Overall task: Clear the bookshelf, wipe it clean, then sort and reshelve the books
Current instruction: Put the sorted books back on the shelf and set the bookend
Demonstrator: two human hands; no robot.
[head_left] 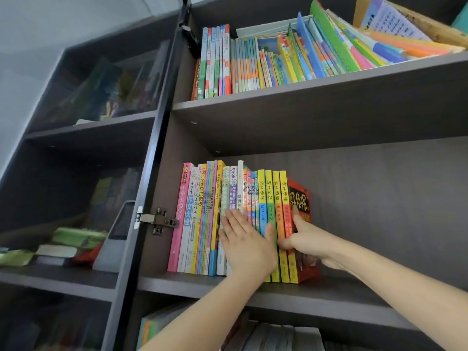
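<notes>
A row of colourful books (202, 219) stands upright at the left of the dark middle shelf (329, 292). My left hand (247, 243) lies flat with straight fingers against the spines in the middle of the row. My right hand (306, 240) grips the right end of the row, thumb on the yellow spines (277, 198) and fingers round the red cover of the last book (301, 196). The right part of this shelf holds nothing.
The upper shelf (316, 89) carries upright books at the left and leaning ones (354, 46) at the right. More books (273, 338) fill the shelf below. An open glass door (106, 148) with a metal hinge (157, 220) stands at the left.
</notes>
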